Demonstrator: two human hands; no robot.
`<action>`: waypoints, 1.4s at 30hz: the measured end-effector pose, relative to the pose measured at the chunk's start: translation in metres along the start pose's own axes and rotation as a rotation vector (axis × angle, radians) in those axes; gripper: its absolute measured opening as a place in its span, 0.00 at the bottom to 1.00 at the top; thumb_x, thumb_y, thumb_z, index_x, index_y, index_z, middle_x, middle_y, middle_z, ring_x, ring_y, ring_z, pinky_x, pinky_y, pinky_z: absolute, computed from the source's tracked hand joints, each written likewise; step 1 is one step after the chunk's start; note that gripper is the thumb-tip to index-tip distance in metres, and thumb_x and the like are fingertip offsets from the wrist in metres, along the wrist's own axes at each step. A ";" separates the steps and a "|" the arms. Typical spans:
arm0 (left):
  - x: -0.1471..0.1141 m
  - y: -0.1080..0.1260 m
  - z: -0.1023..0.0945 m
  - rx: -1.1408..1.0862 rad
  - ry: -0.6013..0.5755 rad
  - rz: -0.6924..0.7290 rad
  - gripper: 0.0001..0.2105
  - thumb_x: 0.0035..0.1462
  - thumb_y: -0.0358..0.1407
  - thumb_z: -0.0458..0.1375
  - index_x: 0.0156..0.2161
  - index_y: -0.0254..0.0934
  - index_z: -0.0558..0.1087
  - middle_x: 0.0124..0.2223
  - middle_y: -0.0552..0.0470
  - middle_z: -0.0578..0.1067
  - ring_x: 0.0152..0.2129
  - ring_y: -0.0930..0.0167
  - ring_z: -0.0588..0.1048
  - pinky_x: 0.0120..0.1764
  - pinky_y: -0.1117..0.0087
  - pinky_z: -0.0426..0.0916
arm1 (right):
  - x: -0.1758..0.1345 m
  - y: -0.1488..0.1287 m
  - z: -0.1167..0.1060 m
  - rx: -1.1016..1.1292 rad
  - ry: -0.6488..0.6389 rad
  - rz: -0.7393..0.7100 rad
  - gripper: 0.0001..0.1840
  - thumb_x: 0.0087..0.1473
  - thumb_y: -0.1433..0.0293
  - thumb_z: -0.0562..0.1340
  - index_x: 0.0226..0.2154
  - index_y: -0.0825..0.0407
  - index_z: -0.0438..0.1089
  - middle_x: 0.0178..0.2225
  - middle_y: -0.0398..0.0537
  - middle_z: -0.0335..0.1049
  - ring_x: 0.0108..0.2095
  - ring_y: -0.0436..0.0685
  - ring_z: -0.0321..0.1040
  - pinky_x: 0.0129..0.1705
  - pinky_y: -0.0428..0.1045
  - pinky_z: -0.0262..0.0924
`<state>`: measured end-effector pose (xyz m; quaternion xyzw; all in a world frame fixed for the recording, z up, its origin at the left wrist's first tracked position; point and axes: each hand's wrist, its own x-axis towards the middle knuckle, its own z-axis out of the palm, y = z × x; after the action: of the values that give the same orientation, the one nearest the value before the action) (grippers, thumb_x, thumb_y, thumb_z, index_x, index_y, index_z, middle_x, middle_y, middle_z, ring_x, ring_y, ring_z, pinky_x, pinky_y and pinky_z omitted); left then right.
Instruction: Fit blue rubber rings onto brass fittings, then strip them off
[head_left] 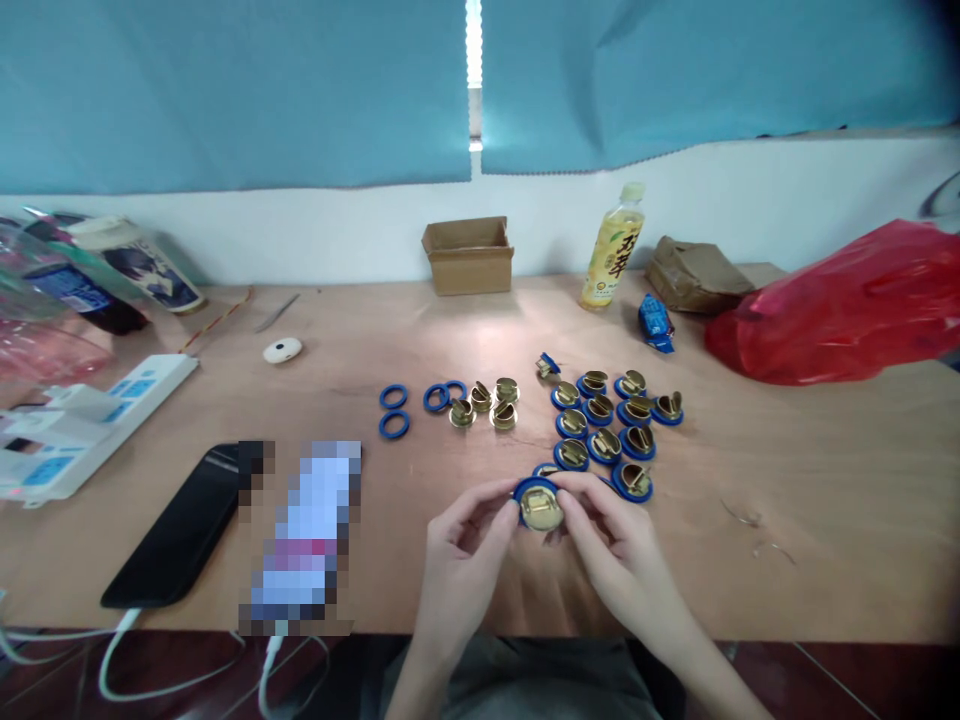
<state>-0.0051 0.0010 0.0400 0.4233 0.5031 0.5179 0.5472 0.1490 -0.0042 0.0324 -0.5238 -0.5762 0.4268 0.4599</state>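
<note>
Between my two hands, near the table's front, is a round brass-coloured metal part with a blue ring [540, 507] around it. My left hand [472, 530] pinches its left edge, and my right hand [611, 530] grips the right edge. Just beyond my right hand lie several brass parts fitted with blue rings [604, 445], set in rough rows. Several bare brass parts [504, 414] sit farther left, without rings. Beside them are loose blue rings [394, 425], one overlapping another. My fingertips hide part of the held piece's rim.
A black phone [176, 530] and a lit phone [307, 530] lie at left on charging cables, near a white power strip [135, 420]. At the back stand a cardboard box [471, 270] and a drink bottle [613, 250]. A red plastic bag [840, 310] is at right.
</note>
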 end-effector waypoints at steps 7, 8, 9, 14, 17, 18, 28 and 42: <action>-0.001 -0.009 0.000 0.011 -0.017 0.010 0.14 0.51 0.34 0.64 0.45 0.35 0.77 0.35 0.47 0.81 0.34 0.69 0.80 0.41 0.71 0.76 | 0.003 -0.001 0.000 0.088 -0.004 0.035 0.11 0.63 0.63 0.55 0.42 0.50 0.70 0.29 0.45 0.72 0.26 0.51 0.72 0.28 0.44 0.69; -0.001 -0.010 -0.001 0.018 0.001 0.007 0.15 0.51 0.34 0.64 0.46 0.35 0.76 0.34 0.48 0.81 0.33 0.70 0.80 0.40 0.72 0.76 | 0.003 -0.001 0.000 0.090 -0.032 0.034 0.12 0.64 0.64 0.55 0.44 0.50 0.70 0.29 0.45 0.72 0.26 0.52 0.72 0.28 0.45 0.69; -0.001 -0.010 -0.001 0.022 0.015 0.002 0.16 0.51 0.34 0.64 0.46 0.35 0.75 0.33 0.49 0.80 0.31 0.70 0.80 0.39 0.72 0.76 | 0.003 0.000 -0.001 0.093 -0.060 0.028 0.12 0.64 0.64 0.55 0.46 0.50 0.69 0.30 0.45 0.73 0.26 0.52 0.72 0.29 0.45 0.70; 0.001 -0.009 -0.003 0.014 0.021 -0.013 0.16 0.50 0.33 0.64 0.46 0.35 0.75 0.32 0.51 0.79 0.29 0.73 0.78 0.36 0.74 0.75 | 0.003 0.002 -0.003 0.091 -0.142 -0.010 0.15 0.64 0.66 0.55 0.52 0.49 0.66 0.38 0.48 0.75 0.27 0.51 0.74 0.31 0.46 0.72; 0.003 -0.008 -0.004 0.002 -0.003 -0.007 0.15 0.52 0.33 0.63 0.46 0.36 0.76 0.33 0.51 0.79 0.31 0.72 0.79 0.37 0.75 0.75 | 0.002 0.000 -0.002 0.052 -0.123 -0.050 0.15 0.64 0.68 0.54 0.52 0.49 0.66 0.37 0.48 0.75 0.26 0.51 0.74 0.30 0.46 0.72; 0.003 -0.008 -0.004 -0.004 -0.017 -0.001 0.13 0.53 0.33 0.63 0.45 0.36 0.76 0.35 0.50 0.80 0.33 0.71 0.79 0.38 0.74 0.75 | 0.001 -0.001 -0.002 0.037 -0.116 -0.068 0.15 0.64 0.68 0.54 0.52 0.49 0.66 0.38 0.48 0.75 0.27 0.51 0.74 0.30 0.46 0.72; -0.002 -0.003 -0.013 0.110 -0.024 -0.001 0.12 0.59 0.39 0.58 0.44 0.37 0.78 0.45 0.47 0.81 0.44 0.64 0.78 0.49 0.68 0.73 | 0.002 -0.005 -0.005 -0.332 0.015 -0.399 0.13 0.61 0.77 0.56 0.47 0.50 0.68 0.43 0.48 0.76 0.44 0.55 0.75 0.44 0.47 0.71; -0.011 0.000 -0.002 -0.089 0.120 0.065 0.17 0.48 0.32 0.67 0.45 0.37 0.73 0.49 0.43 0.78 0.47 0.64 0.77 0.52 0.65 0.72 | 0.005 -0.017 -0.044 -0.546 -0.053 -0.351 0.11 0.61 0.69 0.57 0.45 0.48 0.71 0.42 0.48 0.76 0.39 0.54 0.74 0.43 0.48 0.69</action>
<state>-0.0061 -0.0104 0.0406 0.3830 0.4975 0.5814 0.5174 0.1886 0.0003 0.0586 -0.5090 -0.7627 0.1841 0.3539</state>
